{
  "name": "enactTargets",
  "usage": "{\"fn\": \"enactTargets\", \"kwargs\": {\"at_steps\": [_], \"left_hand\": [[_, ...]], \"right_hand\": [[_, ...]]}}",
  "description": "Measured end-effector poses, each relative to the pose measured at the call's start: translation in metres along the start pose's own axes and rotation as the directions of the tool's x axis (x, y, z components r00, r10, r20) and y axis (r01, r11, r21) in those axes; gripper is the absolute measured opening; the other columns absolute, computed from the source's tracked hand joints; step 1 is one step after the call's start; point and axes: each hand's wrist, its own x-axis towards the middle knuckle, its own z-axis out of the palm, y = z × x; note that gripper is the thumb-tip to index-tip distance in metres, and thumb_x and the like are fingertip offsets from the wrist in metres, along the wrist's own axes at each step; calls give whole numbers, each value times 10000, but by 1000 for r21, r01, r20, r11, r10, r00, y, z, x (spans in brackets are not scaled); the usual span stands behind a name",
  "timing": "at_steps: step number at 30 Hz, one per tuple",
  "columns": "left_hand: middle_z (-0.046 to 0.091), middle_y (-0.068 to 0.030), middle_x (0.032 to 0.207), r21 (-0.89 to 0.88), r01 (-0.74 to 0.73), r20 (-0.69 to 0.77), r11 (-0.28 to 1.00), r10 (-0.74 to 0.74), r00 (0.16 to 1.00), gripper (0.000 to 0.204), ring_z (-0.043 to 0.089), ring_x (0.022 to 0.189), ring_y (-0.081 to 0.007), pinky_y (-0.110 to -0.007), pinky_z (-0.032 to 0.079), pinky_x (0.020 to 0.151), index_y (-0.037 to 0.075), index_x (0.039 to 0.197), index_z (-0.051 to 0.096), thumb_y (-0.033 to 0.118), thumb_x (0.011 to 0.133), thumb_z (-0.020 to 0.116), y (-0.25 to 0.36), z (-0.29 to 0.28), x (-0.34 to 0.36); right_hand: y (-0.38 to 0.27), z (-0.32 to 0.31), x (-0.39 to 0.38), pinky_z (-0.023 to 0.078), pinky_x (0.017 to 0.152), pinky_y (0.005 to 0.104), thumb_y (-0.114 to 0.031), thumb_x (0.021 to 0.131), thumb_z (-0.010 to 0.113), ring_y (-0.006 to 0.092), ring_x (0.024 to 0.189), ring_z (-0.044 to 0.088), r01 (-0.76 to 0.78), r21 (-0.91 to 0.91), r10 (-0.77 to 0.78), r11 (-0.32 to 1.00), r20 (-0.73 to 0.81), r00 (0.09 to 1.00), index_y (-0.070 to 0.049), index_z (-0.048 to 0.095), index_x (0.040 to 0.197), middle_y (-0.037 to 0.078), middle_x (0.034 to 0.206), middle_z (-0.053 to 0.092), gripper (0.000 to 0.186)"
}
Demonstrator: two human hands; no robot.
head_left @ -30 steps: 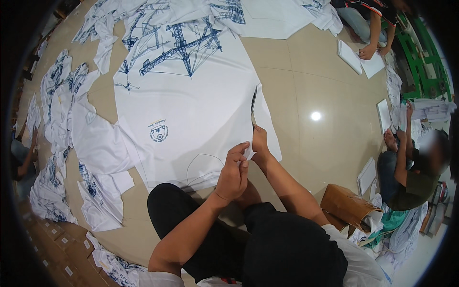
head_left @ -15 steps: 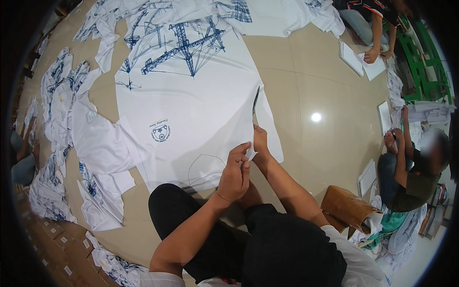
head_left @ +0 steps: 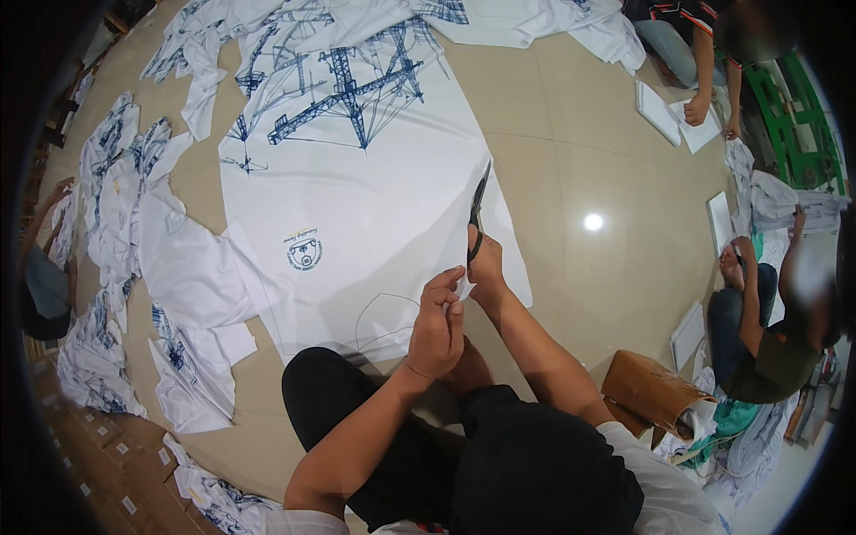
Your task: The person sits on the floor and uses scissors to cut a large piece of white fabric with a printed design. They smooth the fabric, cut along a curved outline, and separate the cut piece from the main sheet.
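Note:
A large white printed cloth (head_left: 357,205) lies spread on the floor before me, with blue crane drawings at its far part, a small round emblem and a drawn curved outline near my knee. My right hand (head_left: 487,264) is closed around the handles of black scissors (head_left: 480,198), whose blades point away from me along a cut at the cloth's right side. Just left of it, my left hand (head_left: 437,323) pinches the near edge of the cloth beside the cut.
Piles of printed white cloth (head_left: 111,187) lie to the left and far side. At right stand a brown box (head_left: 655,392) and white stacks (head_left: 687,334). Co-workers sit at far right, right (head_left: 771,357) and left. Cardboard boxes (head_left: 107,464) lie at lower left.
The scissors have turned so that their black handles and more of the blades show. My left hand keeps its pinch. At the right, a co-worker's arm has shifted towards the cloth there.

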Motion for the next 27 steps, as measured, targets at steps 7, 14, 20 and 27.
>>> {"fn": "enactTargets", "kwargs": {"at_steps": [7, 14, 20, 27], "left_hand": [[503, -285, 1451, -1, -9, -4, 1000, 9, 1000, 102, 560, 1344, -407, -459, 485, 1135, -25, 1165, 423, 34, 1084, 444, 2, 1, 1], [498, -291, 1450, 7, -6, -2, 1000, 6, 1000, 100, 553, 1352, -411, -461, 482, 1139, -27, 1161, 421, 39, 1088, 439, 2, -1, 2], [483, -301, 1455, 8, 26, 1, 1000, -26, 1000, 107, 549, 1360, -420, -468, 462, 1157, -37, 1155, 419, 50, 1093, 431, 5, -2, 1], [472, -305, 1457, 28, 47, 25, 999, -48, 999, 128, 540, 1369, -419, -471, 449, 1168, -47, 1160, 419, 66, 1099, 421, 11, -4, 3]], "right_hand": [[5, 11, 10, 433, 523, 290, -310, 976, 717, 102, 597, 550, 22, 110, -17, 994, -40, 999, -40, 629, 871, 13, 730, 625, 302], [5, 16, 8, 489, 571, 301, -320, 994, 710, 127, 663, 611, 29, 123, -26, 992, -26, 999, -2, 642, 951, 44, 793, 663, 328], [1, 23, 2, 508, 595, 307, -338, 991, 711, 143, 701, 636, 30, 127, -23, 991, -59, 998, 26, 663, 1005, 63, 836, 682, 367], [-1, 26, 1, 523, 608, 311, -380, 991, 706, 156, 725, 659, 106, -2, -106, 994, -75, 992, 32, 678, 1025, 81, 867, 703, 415]]}}
